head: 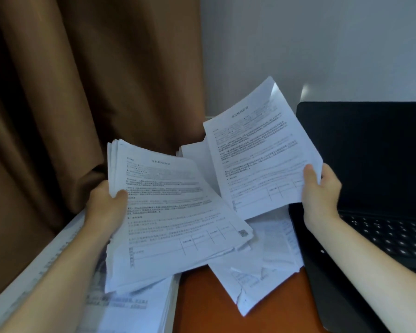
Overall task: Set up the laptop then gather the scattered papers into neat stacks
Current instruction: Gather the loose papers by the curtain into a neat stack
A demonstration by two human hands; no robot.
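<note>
My left hand (107, 205) grips a thick bundle of printed papers (168, 212) by its left edge and holds it tilted above the desk. My right hand (320, 191) pinches a thinner sheaf of printed sheets (262, 150) at its lower right corner, raised beside the bundle and overlapping its upper right. Below them, loose papers (257, 267) lie scattered on the orange-brown desk (202, 306). The black laptop (370, 169) stands open at the right with a dark screen; its keyboard lies under my right forearm.
A tall stack of printed pages (130, 308) sits at the desk's left front, partly under my left arm. A brown curtain (82, 92) hangs at the left and a pale wall (322, 44) rises behind the desk.
</note>
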